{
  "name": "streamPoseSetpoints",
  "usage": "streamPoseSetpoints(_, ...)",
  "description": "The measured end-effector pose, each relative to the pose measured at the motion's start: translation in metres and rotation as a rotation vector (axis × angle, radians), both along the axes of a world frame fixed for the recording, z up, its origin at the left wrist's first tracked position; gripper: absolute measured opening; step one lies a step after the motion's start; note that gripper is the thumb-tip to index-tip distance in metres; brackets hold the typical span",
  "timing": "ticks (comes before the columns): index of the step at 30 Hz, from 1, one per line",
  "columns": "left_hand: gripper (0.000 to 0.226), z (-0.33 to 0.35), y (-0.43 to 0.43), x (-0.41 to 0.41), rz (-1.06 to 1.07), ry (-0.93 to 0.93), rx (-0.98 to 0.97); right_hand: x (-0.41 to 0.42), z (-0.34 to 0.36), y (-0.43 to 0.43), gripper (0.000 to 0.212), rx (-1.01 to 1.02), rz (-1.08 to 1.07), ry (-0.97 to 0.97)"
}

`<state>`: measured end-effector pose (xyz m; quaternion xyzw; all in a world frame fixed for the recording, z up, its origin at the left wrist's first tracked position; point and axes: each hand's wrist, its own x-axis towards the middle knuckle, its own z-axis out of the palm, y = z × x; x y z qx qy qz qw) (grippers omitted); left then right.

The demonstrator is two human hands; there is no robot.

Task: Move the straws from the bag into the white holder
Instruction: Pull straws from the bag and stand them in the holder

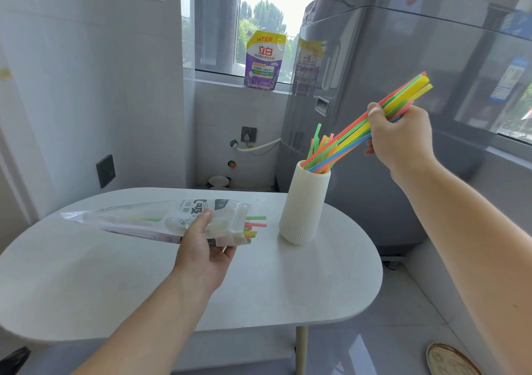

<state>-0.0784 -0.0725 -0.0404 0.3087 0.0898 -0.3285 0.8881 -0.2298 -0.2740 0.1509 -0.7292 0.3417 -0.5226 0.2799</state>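
Head view, looking down over a white oval table (288, 288). The person's right hand (400, 135), raised to the right of the white holder (305, 207), had thumb and fingers clamped round a bundle of coloured straws (403, 94). The bundle slanted down-left, its lower ends inside the holder's mouth beside other straws already standing there. The left hand (201, 248) gripped the clear bag (138, 219), held roughly level with its open end toward the holder and a few last straws (254, 226) poking out.

Likely risks: the slanted bundle could lever against the rim and tip the holder. A loosened grip could let straws fan out past the mouth. The level bag could spill its last straws onto the table.
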Motion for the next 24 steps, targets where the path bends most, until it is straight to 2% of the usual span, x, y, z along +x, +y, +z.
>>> streamPoseSetpoints(24,0.044,0.0010,0.0009,0.0002,0.006,-0.004,-0.007,-0.0025,0.0039,0.0030,0.026,-0.126,0.098,0.062)
